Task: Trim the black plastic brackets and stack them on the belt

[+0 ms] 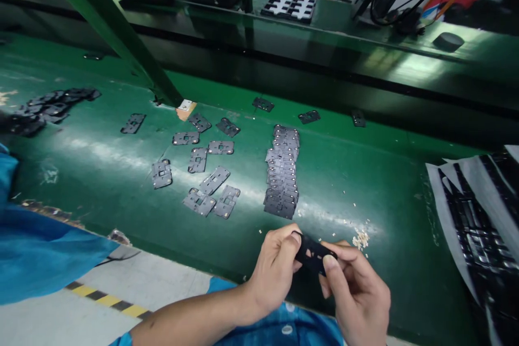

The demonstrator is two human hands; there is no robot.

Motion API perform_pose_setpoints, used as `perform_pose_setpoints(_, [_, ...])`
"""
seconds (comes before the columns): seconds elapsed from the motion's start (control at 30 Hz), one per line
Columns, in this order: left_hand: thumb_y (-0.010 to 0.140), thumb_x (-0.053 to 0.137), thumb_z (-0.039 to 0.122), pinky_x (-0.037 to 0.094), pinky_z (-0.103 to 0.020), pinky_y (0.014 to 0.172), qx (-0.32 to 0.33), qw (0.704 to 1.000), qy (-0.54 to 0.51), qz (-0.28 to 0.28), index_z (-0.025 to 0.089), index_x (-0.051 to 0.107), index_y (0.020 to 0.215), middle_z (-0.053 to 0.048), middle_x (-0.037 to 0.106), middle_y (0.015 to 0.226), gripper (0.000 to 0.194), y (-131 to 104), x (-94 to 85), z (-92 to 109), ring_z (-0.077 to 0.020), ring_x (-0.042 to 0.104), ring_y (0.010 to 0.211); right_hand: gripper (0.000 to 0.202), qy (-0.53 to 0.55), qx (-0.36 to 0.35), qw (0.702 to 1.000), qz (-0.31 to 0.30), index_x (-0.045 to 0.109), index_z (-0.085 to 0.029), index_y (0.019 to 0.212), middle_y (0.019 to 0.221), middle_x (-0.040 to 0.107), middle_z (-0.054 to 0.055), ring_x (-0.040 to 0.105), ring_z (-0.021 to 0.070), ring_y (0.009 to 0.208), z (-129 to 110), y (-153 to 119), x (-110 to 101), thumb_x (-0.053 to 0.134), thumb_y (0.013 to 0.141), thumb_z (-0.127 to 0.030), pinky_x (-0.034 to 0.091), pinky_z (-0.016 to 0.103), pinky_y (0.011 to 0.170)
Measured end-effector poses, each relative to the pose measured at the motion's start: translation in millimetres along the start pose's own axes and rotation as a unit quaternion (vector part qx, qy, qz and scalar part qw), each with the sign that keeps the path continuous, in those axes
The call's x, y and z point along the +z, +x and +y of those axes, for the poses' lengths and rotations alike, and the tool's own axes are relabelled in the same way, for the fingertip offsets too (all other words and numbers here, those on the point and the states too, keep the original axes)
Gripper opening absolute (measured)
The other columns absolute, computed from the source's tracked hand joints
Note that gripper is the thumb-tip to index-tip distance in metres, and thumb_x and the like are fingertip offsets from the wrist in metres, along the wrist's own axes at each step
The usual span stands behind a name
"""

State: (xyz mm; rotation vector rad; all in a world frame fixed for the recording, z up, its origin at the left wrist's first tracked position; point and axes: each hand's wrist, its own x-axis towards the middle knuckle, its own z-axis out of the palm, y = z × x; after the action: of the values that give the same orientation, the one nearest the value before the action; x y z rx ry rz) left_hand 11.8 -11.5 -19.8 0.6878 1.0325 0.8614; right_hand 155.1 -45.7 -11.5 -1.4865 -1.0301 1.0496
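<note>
Near the front edge of the green table, my left hand (pixel 276 267) pinches the left end of a flat black plastic plate (pixel 311 254) that has small cutouts. The plate's right end is between the thumb and fingers of my right hand (pixel 357 286). Just beyond my hands lies a long overlapping row of similar dark plates (pixel 283 173). Several loose plates (pixel 198 160) are scattered left of that row. A small pile of pale bits (pixel 360 239) sits beyond my right hand.
Green table (pixel 365 173) with a slanted green post (pixel 109 27) at left. More plates (pixel 52 105) are heaped at far left. Sheets with black parts (pixel 478 227) lie at right. Behind is a raised shelf with a tray (pixel 290 4). Blue cloth (pixel 36 248) shows at left.
</note>
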Motion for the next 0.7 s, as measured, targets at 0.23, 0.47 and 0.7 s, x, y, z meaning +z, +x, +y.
perform_pose_setpoints(0.23, [0.107, 0.043, 0.041, 0.037, -0.017, 0.058, -0.006, 0.996, 0.086, -0.038, 0.022, 0.037, 0.078, 0.004, 0.038, 0.073, 0.036, -11.2, -16.5, 10.7, -0.0113, 0.036, 0.070, 0.025, 0.073, 0.107, 0.986, -0.103, 0.079, -0.019, 0.100, 0.058, 0.061, -0.001, 0.054, 0.0114, 0.044, 14.2, 18.3, -9.6, 0.078, 0.094, -0.043, 0.045, 0.022, 0.045])
perform_pose_setpoints(0.47, [0.111, 0.036, 0.041, 0.026, -0.022, 0.053, 0.051, 0.985, 0.163, -0.034, 0.023, 0.036, 0.076, 0.007, 0.031, 0.065, 0.039, -12.6, -30.5, 8.4, -0.0101, 0.031, 0.057, 0.029, 0.051, 0.099, 0.986, -0.126, 0.078, -0.019, 0.096, 0.055, 0.057, -0.003, 0.051, 0.0107, 0.041, 10.3, 22.4, 1.6, 0.073, 0.097, -0.047, 0.042, 0.022, 0.044])
perform_pose_setpoints(0.7, [0.110, 0.042, 0.034, 0.036, -0.027, 0.066, 0.088, 0.945, 0.311, -0.046, 0.020, 0.054, 0.083, 0.002, 0.053, 0.075, 0.032, -11.0, -45.0, 19.8, -0.0145, 0.050, 0.069, 0.031, 0.023, 0.110, 0.985, -0.132, 0.074, -0.018, 0.091, 0.062, 0.057, -0.003, 0.047, 0.0074, 0.042, 20.7, 24.5, 7.6, 0.071, 0.098, -0.048, 0.037, 0.020, 0.043])
